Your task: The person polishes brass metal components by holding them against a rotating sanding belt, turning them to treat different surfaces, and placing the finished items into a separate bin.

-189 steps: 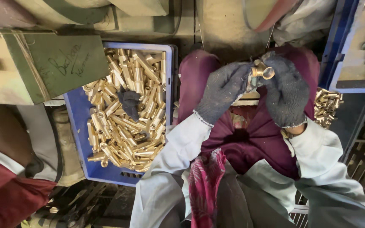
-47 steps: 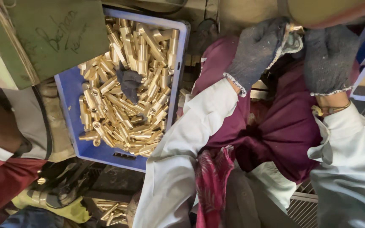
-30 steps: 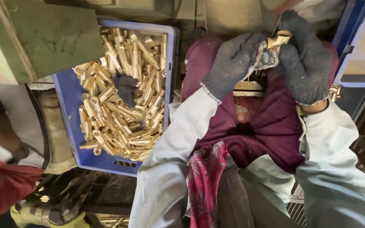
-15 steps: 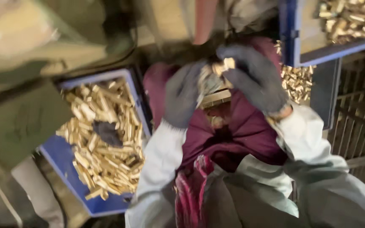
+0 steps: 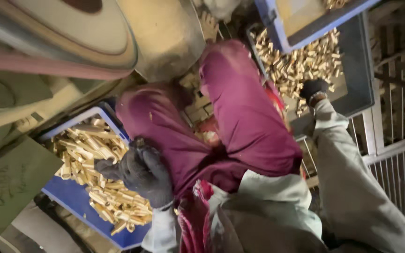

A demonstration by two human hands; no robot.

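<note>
Brass tubular pieces fill the blue plastic crate at lower left; the grey-gloved left hand rests at its right edge, fingers curled. The dark-gloved right hand, upper right, reaches among loose brass pieces there; its grip cannot be told.

The left hand, at eight o'clock, wears a dark grey knitted glove, and so does the right hand, at two o'clock. Both sleeves are pale grey-white. The shiny golden-yellow brass tubes fill a bright blue plastic crate at eight o'clock. The plain maroon cloth trousers cover the centre. A red patterned scarf hangs at six o'clock.
</note>
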